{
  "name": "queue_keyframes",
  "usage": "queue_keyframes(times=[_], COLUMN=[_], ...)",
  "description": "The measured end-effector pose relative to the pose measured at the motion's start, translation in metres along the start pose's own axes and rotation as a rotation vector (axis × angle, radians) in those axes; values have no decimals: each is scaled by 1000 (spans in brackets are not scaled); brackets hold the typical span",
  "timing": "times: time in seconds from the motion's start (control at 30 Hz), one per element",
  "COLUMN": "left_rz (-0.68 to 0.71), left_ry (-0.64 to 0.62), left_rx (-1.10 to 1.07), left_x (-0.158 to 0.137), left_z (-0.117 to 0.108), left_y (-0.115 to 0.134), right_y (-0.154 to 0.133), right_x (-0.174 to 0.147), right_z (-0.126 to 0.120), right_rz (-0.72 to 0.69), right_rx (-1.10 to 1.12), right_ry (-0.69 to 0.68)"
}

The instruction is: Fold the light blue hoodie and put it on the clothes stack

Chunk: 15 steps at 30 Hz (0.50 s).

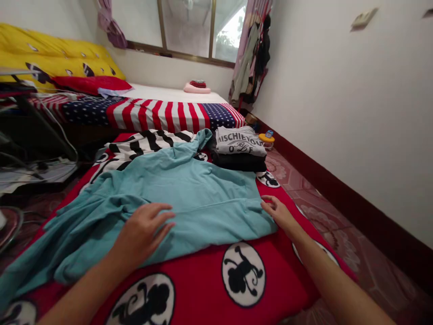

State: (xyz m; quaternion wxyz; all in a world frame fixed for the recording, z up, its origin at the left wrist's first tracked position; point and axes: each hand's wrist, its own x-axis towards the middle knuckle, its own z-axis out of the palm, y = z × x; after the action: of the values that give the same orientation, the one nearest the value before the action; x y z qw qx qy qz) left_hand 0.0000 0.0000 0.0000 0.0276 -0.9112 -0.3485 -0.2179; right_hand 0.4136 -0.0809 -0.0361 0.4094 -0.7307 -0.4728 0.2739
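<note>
Across the red monkey-print blanket (284, 275) lies a teal long-sleeved top (199, 185), rumpled at left, flatter at right, nearer than the folded grey printed shirt (237, 137). The left hand (145, 228) spreads over its near side, grasping nothing; the right hand (276, 211) curls at its right edge, whether pinching cloth I cannot tell. Straightening or folding seems in hand; the next move probably calls for a firm, even hold on the fabric.
</note>
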Motion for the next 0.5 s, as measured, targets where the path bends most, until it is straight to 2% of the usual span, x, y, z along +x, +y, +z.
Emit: queue_keyframes(times=[0.1, 0.17, 0.3, 0.5], left_rz=[110, 152, 163, 146], left_ry=[-35, -107, -223, -215], left_rx=[-123, -151, -160, -154], left_x=[-33, -45, -51, -53], left_z=[32, 44, 52, 53], left_y=[34, 44, 44, 43], right_y=[0, -3, -3, 3], right_x=[-17, -21, -12, 0], right_z=[-3, -3, 3, 15], right_rz=[-20, -88, -163, -174], right_rx=[85, 104, 11, -307], right_ry=[-83, -78, 136, 315])
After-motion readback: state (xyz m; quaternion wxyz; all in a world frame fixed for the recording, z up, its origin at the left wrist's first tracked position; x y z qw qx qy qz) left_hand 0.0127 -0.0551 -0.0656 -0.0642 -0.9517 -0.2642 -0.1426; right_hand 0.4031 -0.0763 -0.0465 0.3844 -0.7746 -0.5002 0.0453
